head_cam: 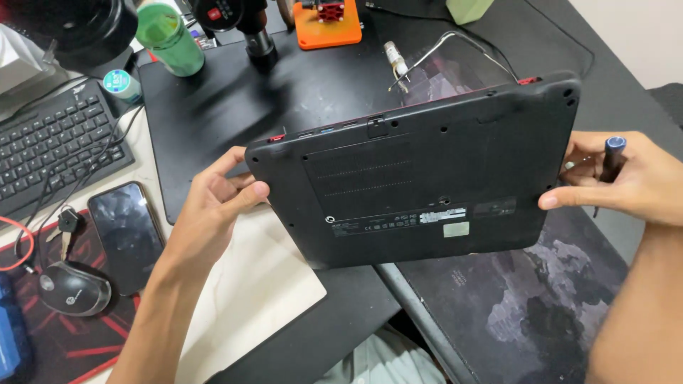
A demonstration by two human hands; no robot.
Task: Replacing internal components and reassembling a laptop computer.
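A black laptop (420, 178) is held upside down above the desk, its underside with vents, screw holes and stickers facing me. My left hand (217, 203) grips its left edge, thumb on the bottom panel. My right hand (626, 181) holds the right edge with the thumb on the panel, and a dark screwdriver with a blue cap (612, 160) is tucked in the same hand.
Under the laptop lies a black mat (228, 99). A keyboard (50, 146), phone (126, 235), mouse (73, 288) and key lie at left. A green bottle (169, 37), orange tool holder (329, 25) and microscope stand are at the back. A patterned mat (526, 306) lies at lower right.
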